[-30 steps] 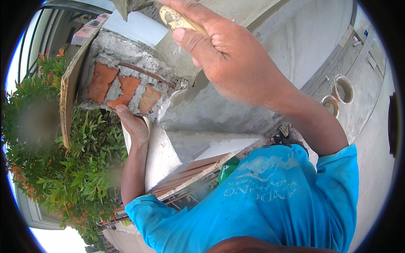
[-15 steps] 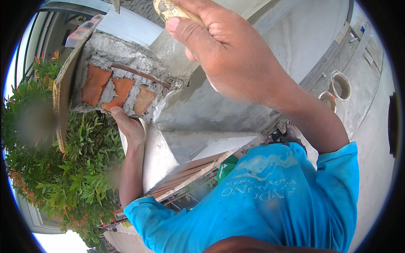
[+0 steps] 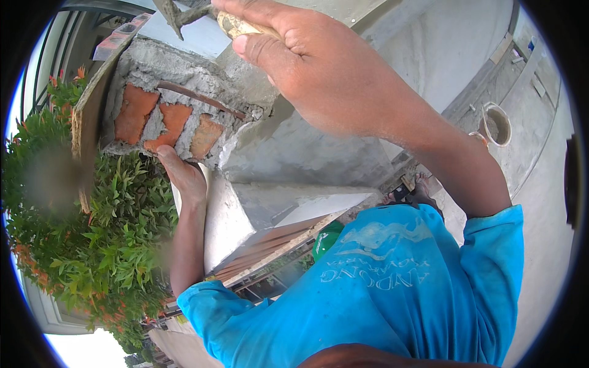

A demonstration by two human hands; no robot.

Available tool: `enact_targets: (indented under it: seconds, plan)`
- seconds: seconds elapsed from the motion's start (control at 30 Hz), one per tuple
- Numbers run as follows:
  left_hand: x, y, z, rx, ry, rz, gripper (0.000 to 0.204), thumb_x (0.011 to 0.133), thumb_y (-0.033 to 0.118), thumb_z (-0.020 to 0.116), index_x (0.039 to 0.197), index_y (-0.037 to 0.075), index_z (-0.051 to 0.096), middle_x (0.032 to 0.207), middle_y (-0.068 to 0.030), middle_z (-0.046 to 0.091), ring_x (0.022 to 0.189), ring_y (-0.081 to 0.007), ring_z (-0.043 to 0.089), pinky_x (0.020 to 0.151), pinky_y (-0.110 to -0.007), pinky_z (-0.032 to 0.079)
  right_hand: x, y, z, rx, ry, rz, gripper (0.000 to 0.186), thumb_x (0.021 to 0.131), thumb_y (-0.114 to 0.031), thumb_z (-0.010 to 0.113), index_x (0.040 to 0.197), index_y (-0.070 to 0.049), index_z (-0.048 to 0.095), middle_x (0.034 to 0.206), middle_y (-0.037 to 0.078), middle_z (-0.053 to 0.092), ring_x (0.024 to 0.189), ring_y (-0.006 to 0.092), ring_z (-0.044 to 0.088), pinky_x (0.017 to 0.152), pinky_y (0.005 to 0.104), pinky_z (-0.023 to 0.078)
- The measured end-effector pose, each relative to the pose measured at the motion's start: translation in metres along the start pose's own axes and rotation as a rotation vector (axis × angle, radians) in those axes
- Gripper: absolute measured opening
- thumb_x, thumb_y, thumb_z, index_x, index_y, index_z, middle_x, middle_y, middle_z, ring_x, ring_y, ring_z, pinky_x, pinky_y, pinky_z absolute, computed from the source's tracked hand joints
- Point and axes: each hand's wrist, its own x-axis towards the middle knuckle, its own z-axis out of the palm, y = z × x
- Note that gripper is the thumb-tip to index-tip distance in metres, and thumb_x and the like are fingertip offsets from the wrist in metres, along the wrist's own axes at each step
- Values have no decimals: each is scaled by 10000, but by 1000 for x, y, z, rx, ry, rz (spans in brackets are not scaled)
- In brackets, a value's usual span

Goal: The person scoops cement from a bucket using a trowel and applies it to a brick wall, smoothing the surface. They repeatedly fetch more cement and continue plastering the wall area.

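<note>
Mortar point(image 3: 178, 63) sits rough and grey around exposed bricks point(image 3: 173, 124), upper left of the frame; smoothing looks well along on the plaster point(image 3: 300, 153) at centre, while this brick face appears left uncovered; trowel point(image 3: 176, 18) at the top edge, its handle point(image 3: 236, 26) gripped in the right hand point(image 3: 328, 73), above and right of the bricks; left hand point(image 3: 186, 179) touches their lower edge, fingers partly hidden, grip impossible to tell; board point(image 3: 98, 98) stands just left.
</note>
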Motion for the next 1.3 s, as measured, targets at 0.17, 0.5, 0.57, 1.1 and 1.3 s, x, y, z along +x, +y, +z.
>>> enact_targets:
  seconds: [0.17, 0.5, 0.57, 1.1, 1.3]
  plan:
    - [-1, 1, -4, -10, -24, 5, 786, 1074, 630, 339, 1554, 12, 274, 1552, -134, 397, 1427, -255, 407, 1211, -423, 297, -5, -3, 4, -52, -96, 21, 484, 1015, -215, 476, 1439, 11, 539, 1049, 297, 712, 1013, 438, 692, 927, 489, 536]
    - [-2, 2, -1, -4, 16, 1, 796, 1072, 641, 327, 1545, 2, 287, 1543, -140, 406, 1417, -259, 423, 1203, -424, 315, -3, 9, 9, 4, 30, -65, 461, 1022, -219, 468, 1404, 17, 572, 1056, 311, 704, 985, 450, 694, 912, 496, 534]
    - [-2, -3, 0, -2, 21, -4, 833, 1063, 656, 336, 1571, -1, 269, 1574, -140, 389, 1440, -273, 411, 1216, -437, 309, -4, -6, 3, 59, 9, 15, 463, 1022, -218, 465, 1403, 22, 570, 1052, 312, 703, 977, 454, 694, 912, 499, 534]
    - [-1, 0, -1, 14, 26, 12, 854, 1054, 662, 364, 1570, -11, 266, 1583, -141, 375, 1450, -267, 389, 1227, -424, 283, 0, 14, 1, -44, 67, -133, 464, 1017, -202, 462, 1403, 33, 568, 1076, 293, 712, 959, 432, 709, 897, 473, 558]
    - [-2, 1, -1, 36, 56, 0, 831, 1060, 671, 342, 1518, -21, 316, 1488, -146, 448, 1362, -236, 453, 1179, -395, 316, -2, 4, -8, -127, -169, -13, 417, 980, -151, 511, 1328, 48, 625, 1179, 282, 697, 1027, 385, 715, 888, 443, 581]
